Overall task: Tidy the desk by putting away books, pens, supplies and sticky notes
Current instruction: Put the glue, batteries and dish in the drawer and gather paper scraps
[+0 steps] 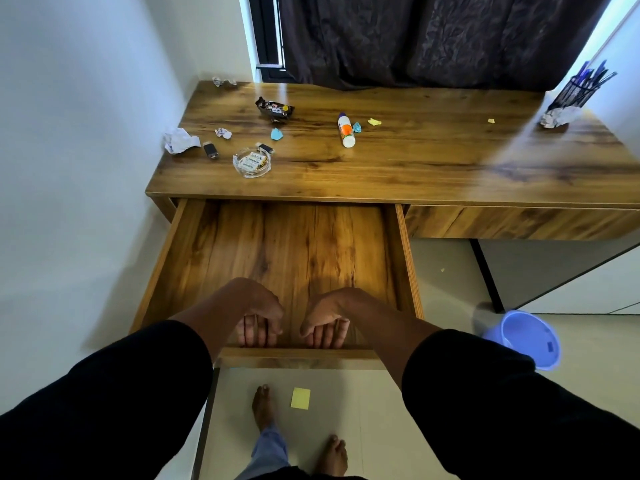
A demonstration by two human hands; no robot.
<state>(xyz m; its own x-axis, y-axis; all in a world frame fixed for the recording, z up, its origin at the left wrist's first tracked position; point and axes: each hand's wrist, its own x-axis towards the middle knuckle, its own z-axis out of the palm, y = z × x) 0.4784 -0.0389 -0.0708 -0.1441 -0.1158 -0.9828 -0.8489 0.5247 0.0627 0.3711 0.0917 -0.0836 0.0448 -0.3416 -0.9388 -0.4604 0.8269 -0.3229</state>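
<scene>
both hands, left hand (258,313) and right hand (327,318), hook curled fingers (254,332) over the open drawer (294,355) front under the bench (415,161).

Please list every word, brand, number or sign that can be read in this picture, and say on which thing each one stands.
"Happy": on the dark snack wrapper at the back of the desk; the smaller print on it is too small to read.
Batteries in the glass ashtray: printing shows, too blurred to read.
Glue stick: an orange label, no readable text.
Dark label on the blue bin: too small to read.
</scene>
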